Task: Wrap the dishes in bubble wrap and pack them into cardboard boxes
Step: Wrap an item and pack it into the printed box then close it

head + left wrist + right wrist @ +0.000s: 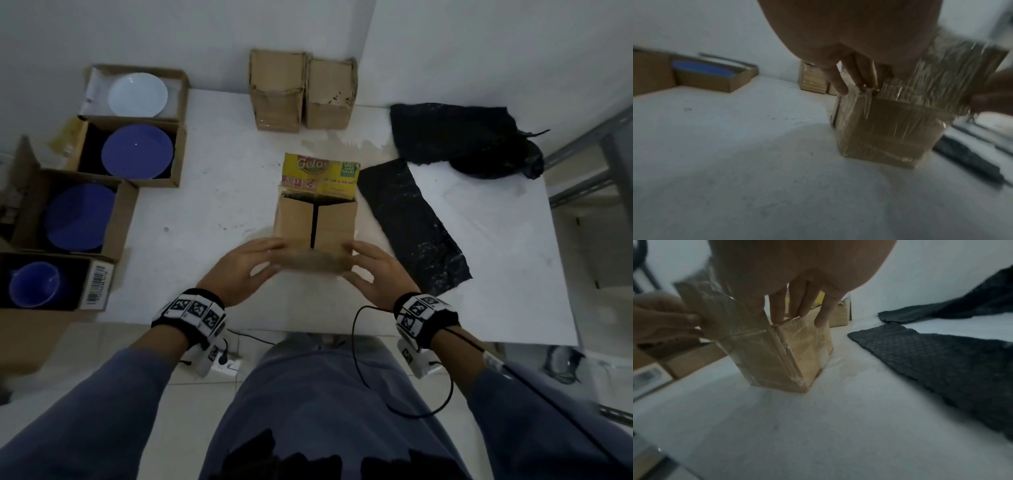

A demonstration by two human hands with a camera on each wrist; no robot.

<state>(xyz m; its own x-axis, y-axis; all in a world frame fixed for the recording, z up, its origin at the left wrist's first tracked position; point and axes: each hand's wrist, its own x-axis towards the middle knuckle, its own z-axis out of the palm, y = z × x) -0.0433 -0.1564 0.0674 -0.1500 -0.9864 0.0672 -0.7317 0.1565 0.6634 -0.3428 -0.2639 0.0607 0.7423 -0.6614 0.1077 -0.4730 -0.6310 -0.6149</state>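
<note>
Left hand, right hand gripping box, bubble wrap just beside

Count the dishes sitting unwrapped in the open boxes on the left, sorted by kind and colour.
Blue plates: 2
Blue cup: 1
White plate: 1
Total: 4

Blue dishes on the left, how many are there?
3, down the left side: a blue plate farthest back, a second blue plate nearer, a blue cup nearest. More may be stacked underneath.
</note>
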